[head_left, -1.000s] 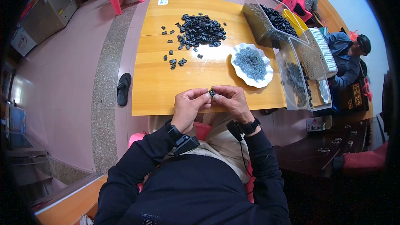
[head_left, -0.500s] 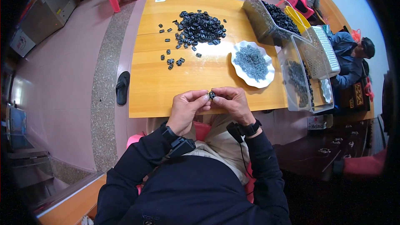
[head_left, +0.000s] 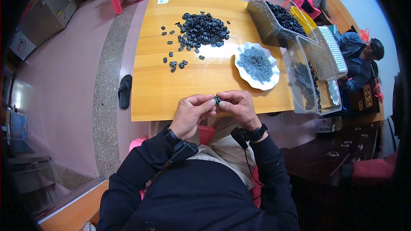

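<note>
Just over the table's near edge, my left hand [head_left: 193, 110] and my right hand [head_left: 239, 106] meet at the fingertips. Both are closed in a pinch on one small black two-hole cord lock [head_left: 217, 100], its holes showing between the thumbs. Beyond my hands lies a loose heap of similar black pieces [head_left: 203, 31], with several strays at its left and near side. To the right of the heap stands a white wavy-rimmed plate [head_left: 274, 82] holding a mound of tiny grey parts [head_left: 256, 64], too fine to make out singly.
Clear plastic bins [head_left: 267, 6] with black pieces line the wooden table's [head_left: 162, 90] right side, beside a white perforated basket [head_left: 334, 51] and a yellow container [head_left: 303, 18]. Another person [head_left: 357, 55] sits beyond them. A black slipper [head_left: 124, 91] lies on the floor at left.
The cord lock has turned slightly between my fingertips, so its holes show more plainly. My hands stay almost in place; the whole view has shifted slightly.
</note>
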A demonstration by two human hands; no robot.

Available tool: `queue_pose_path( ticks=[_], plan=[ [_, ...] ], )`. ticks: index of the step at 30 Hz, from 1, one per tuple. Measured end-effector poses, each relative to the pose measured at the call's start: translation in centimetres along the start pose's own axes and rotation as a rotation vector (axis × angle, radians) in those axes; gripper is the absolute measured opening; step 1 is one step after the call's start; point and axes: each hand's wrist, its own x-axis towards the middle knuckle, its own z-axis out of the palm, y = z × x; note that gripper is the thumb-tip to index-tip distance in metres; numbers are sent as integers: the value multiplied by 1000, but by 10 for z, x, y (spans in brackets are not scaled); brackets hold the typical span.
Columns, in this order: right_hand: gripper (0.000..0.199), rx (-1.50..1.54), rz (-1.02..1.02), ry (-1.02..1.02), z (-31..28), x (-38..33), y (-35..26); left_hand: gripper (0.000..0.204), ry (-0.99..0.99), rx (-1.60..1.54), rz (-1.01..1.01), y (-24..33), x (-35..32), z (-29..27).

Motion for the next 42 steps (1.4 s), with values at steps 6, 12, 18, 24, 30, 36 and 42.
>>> queue_pose_path(
  ticks=[6,12,18,24,30,36,42],
  plan=[
    [21,71,-6,-18,8,-3,-2,13,1,39,42,-2,-1,1],
    [24,74,12,-46,8,-4,-4,16,-41,78,63,0,0,2],
    [24,134,68,-94,7,-2,-12,20,-62,92,42,8,1,8],
    [29,93,51,-95,-1,0,5,18,-25,131,74,7,0,11],
    [31,38,-39,-40,18,-13,1,15,-23,183,122,-1,3,3],
    [24,-166,-92,95,19,-22,2,16,7,293,193,-6,1,5],
    [17,-261,-378,490,-17,-38,-35,17,39,283,204,-7,1,7]
  ],
)
